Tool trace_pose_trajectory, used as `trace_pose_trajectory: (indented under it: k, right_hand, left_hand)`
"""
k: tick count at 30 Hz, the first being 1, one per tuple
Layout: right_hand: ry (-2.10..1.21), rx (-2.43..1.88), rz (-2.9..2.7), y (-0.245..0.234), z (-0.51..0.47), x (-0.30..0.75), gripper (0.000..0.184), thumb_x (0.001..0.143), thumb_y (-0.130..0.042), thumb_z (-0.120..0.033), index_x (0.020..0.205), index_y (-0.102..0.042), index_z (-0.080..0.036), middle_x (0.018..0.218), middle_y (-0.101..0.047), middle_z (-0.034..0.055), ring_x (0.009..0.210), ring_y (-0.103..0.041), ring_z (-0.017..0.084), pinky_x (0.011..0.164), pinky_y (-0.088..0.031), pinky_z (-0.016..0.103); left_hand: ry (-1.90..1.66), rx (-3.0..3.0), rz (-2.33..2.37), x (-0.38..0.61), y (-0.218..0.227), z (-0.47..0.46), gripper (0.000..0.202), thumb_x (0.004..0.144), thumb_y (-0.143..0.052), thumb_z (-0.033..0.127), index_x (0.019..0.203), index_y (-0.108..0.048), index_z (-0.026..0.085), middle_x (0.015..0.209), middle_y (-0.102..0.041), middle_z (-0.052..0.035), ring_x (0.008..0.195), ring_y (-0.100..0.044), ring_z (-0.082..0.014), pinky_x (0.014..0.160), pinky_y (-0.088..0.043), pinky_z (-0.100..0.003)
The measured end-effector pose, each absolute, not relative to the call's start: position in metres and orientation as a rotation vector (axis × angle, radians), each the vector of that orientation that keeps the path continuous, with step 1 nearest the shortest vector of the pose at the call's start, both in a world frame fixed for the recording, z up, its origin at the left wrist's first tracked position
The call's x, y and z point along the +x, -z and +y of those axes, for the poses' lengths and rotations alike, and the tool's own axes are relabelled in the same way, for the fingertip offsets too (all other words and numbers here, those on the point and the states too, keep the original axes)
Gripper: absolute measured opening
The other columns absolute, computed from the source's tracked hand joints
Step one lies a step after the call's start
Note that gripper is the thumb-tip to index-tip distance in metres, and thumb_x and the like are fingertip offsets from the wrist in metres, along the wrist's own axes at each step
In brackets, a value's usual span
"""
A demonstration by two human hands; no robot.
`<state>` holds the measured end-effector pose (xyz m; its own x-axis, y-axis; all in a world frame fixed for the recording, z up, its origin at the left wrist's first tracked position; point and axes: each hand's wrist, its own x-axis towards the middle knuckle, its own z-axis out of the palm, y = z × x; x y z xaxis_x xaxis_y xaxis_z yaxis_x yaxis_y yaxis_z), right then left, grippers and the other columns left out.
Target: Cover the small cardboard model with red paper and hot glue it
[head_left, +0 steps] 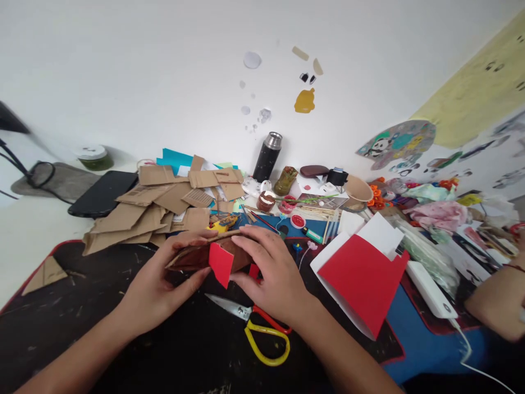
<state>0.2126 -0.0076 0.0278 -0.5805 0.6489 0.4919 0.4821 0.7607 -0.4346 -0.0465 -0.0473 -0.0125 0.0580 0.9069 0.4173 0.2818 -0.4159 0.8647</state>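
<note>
Between my hands is a bent brown cardboard piece point(192, 257) with dark, painted-looking inner sides. My left hand point(164, 279) grips its left end, thumb below and fingers over the upper edge. At the other end my right hand point(270, 268) pinches it, fingers on top and thumb near a small red paper piece point(222, 264). That red piece stands across the middle of the cardboard; whether it is stuck there I cannot tell. Just below, scissors point(245, 312) with one red and one yellow handle lie slightly open on the black mat point(164, 355).
Cardboard scraps point(123, 219) are heaped at the back left. Behind my hands stand a black thermos point(267, 158) and small paint jars point(266, 201). A red paper sheet point(361, 279) lies right, beside a white corded device point(430, 290). Another person's arm point(500, 298) is at the far right.
</note>
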Motion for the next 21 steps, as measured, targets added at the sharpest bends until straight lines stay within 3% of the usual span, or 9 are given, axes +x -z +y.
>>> trace_pose_trajectory:
  k: [5, 9, 17, 21]
  right_hand:
    - [-0.328, -0.767, -2.359, -0.022, -0.002, 0.214, 0.065, 0.106, -0.080, -0.025, 0.166, -0.054, -0.031, 0.159, -0.071, 0.0161, 0.151, -0.065, 0.037, 0.127, -0.053, 0.067]
    - [-0.359, -0.747, -2.365, -0.019, -0.001, 0.212, 0.069, 0.104, -0.076, -0.018, 0.167, -0.051, -0.032, 0.158, -0.072, 0.0151, 0.150, -0.066, 0.036, 0.128, -0.052, 0.064]
    - [-0.422, -0.749, -2.355, -0.015, 0.000, 0.211, 0.056, 0.106, -0.075, -0.022, 0.159, -0.058, -0.026, 0.155, -0.073, 0.0166, 0.149, -0.067, 0.034, 0.128, -0.053, 0.060]
    - [-0.443, -0.762, -2.360, -0.014, 0.001, 0.210, 0.053, 0.107, -0.075, -0.025, 0.158, -0.060, -0.028, 0.154, -0.074, 0.0155, 0.146, -0.068, 0.035, 0.126, -0.054, 0.060]
  left_hand:
    - [-1.360, 1.792, 1.220, -0.047, 0.019, -0.048, 0.027, 0.106, -0.080, 0.037, 0.131, -0.070, 0.030, 0.150, -0.080, -0.0138, 0.130, -0.084, -0.0338, 0.103, -0.074, -0.045]
    - [-1.349, 1.838, 1.180, -0.045, 0.021, -0.048, 0.027, 0.108, -0.078, 0.033, 0.134, -0.069, 0.032, 0.148, -0.081, -0.0125, 0.130, -0.084, -0.0316, 0.103, -0.074, -0.044]
    - [-1.258, 2.007, 1.176, -0.048, 0.013, -0.044, 0.047, 0.110, -0.070, 0.025, 0.155, -0.066, 0.040, 0.149, -0.079, -0.0100, 0.135, -0.081, -0.0302, 0.107, -0.073, -0.044]
    - [-1.238, 2.042, 1.180, -0.051, 0.014, -0.042, 0.047, 0.107, -0.074, 0.028, 0.152, -0.069, 0.041, 0.148, -0.079, -0.0084, 0.134, -0.081, -0.0305, 0.109, -0.072, -0.044]
